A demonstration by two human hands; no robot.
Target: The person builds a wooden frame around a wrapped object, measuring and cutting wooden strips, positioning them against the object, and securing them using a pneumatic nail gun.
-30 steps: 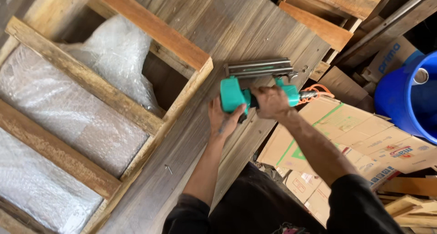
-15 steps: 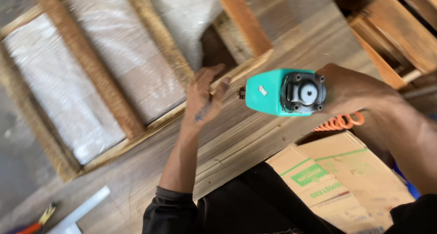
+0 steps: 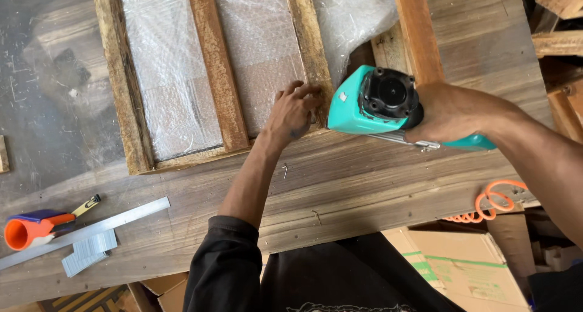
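Overhead, the right hand (image 3: 452, 115) wraps its fingers tight around a teal nail gun (image 3: 376, 102), held just right of the left hand (image 3: 294, 110). The left fingers (image 3: 303, 90) rest bent, holding nothing, pressed on a slat of the wooden frame (image 3: 313, 51) over bubble wrap (image 3: 170, 75). Far left on the bench (image 3: 340, 190) lie a metal ruler (image 3: 85, 230) and staple strips (image 3: 88, 251).

Woodworking workshop, plank bench (image 3: 364, 190), nail gun (image 3: 376, 102), staples (image 3: 88, 251)
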